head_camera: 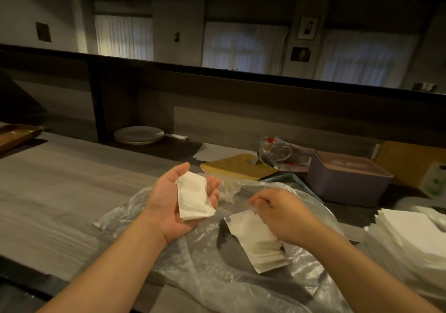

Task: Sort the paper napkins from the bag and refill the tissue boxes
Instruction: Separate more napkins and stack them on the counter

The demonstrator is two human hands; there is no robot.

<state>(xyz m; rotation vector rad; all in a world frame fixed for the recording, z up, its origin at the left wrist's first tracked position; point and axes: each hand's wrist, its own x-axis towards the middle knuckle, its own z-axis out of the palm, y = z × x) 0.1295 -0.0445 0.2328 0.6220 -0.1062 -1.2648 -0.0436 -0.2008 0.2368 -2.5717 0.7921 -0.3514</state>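
Left hand (173,199) cradles folded napkins (194,198); right hand (287,216) fingers a stack (258,242) on the plastic bag (217,276).

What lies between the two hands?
In the head view, crumpled clear plastic bag fills the gap between the left hand and right hand; nothing else.

Restaurant counter with stacked plates (138,134)
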